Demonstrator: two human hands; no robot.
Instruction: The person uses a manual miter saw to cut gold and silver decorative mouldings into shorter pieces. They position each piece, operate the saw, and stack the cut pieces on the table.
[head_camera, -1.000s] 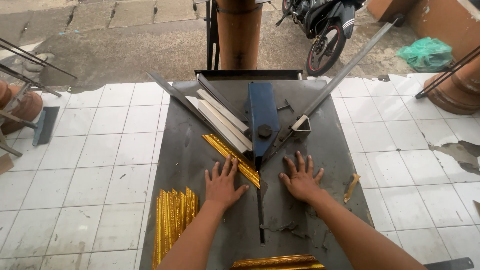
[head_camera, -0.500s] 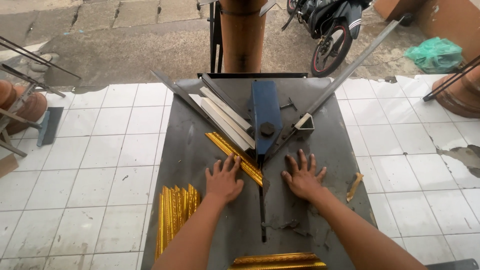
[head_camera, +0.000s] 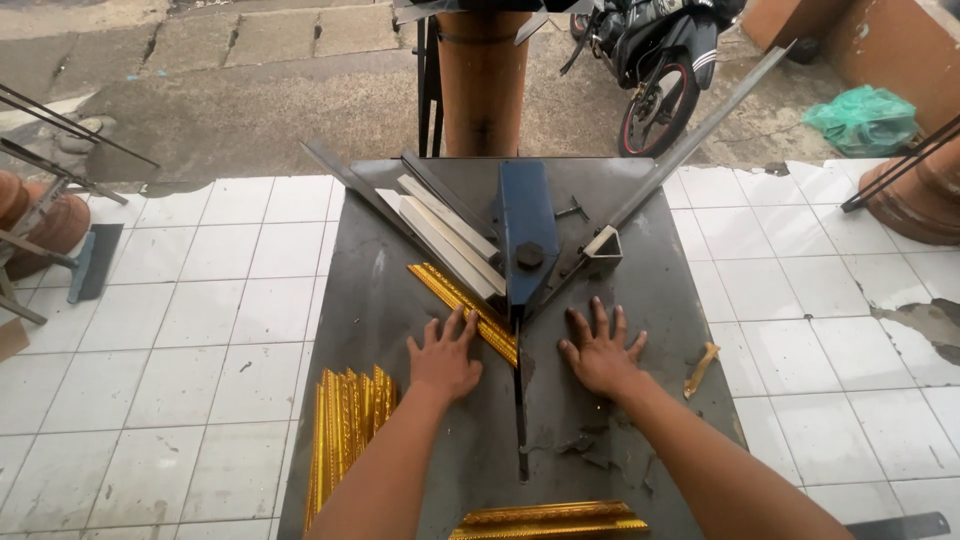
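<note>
gold moulding strip (head_camera: 462, 300) | left hand (head_camera: 446, 358) flat on it, fingers spread | right hand (head_camera: 600, 352) spread on metal plate (head_camera: 660, 290)

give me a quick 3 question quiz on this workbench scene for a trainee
1. True or false: the left hand lies with its fingers on the gold moulding strip.
2. Where is the stack of gold strips? A) near the table's left edge B) under the blue cutter head C) on the tiled floor
3. What does the right hand rest on?

Key: 1 true. 2 A. 3 the bare dark metal table top, palm down with fingers spread, holding nothing.
</note>
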